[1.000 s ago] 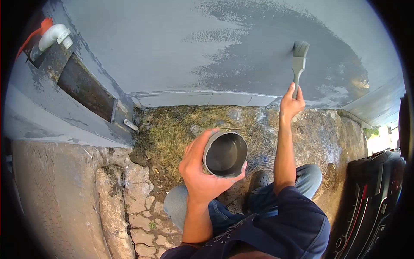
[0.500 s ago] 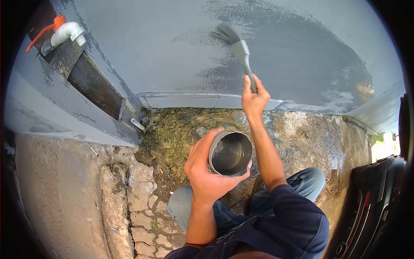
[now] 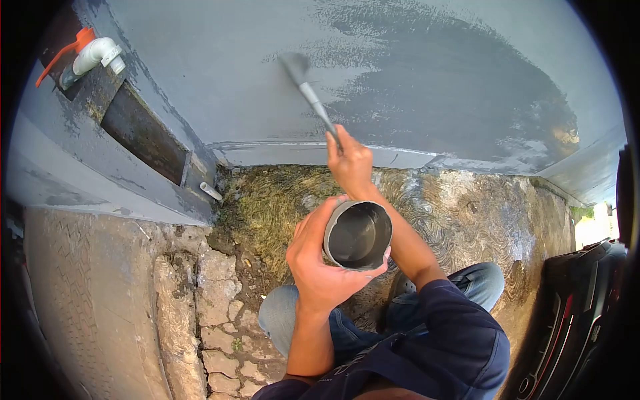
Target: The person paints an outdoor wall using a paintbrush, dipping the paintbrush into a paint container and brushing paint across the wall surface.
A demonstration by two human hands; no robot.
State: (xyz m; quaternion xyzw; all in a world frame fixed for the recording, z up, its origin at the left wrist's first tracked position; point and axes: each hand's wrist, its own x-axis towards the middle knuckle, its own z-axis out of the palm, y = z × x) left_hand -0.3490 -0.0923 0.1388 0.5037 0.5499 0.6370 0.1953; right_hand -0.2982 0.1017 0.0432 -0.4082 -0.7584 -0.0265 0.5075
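Grey wall (image 3: 227, 87) is rising beyond the cup (image 3: 377, 223), which the left hand (image 3: 320, 259) is clasping in a wide, curled grip. Just beyond the cup and nearer the wall, the right hand (image 3: 351, 163) is pinching the brush (image 3: 311, 95) by its handle (image 3: 326, 117), its long axis slanting forward-left of the cup, blurred bristles (image 3: 295, 68) pointing away from it.

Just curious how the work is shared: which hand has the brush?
The right hand, stretched out toward the grey wall, grips the brush; the left hand instead holds the round cup.
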